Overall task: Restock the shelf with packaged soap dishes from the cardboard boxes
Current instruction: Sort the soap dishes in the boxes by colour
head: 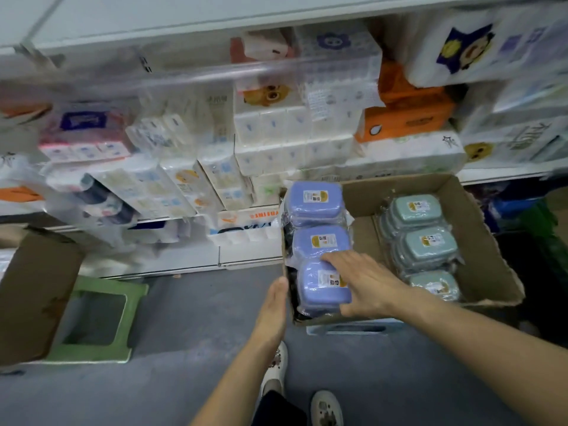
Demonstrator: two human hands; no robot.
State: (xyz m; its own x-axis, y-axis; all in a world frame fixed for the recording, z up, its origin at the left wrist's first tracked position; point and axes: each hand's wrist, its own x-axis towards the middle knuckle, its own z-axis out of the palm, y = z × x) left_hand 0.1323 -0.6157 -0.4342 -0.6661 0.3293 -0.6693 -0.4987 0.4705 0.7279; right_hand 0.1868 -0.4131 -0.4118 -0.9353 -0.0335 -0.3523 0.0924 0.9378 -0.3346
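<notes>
Presently, step in hand: a pick from the open cardboard box (479,210) is judged to be under way, aimed at the purple packs.
Box position: it is set on a pale crate (353,329) on the floor, just in front of the shelf (184,262).
Purple soap dishes (319,241): three wrapped packs are lined along the box's left wall, labels up.
Green soap dishes (424,241): a second wrapped row is seen toward the right side of the box, apart from the purple row.
Right hand (365,284): it is laid flat over the nearest purple pack, fingers spread and straight; nothing is gripped.
Left hand (273,305): it is pressed, fingers straight, against the outside of the box's left wall; no grasp is made.
Technique: the box is best steadied by the left hand while the nearest pack is taken at its sides, so the slippery film is not merely pinched.
Risk: the stacked dishes inside a wrap may slide if lifted by one end.
Shelf state: tissue packs (267,139) are crowded there; a free slot for soap dishes cannot be made out.
</notes>
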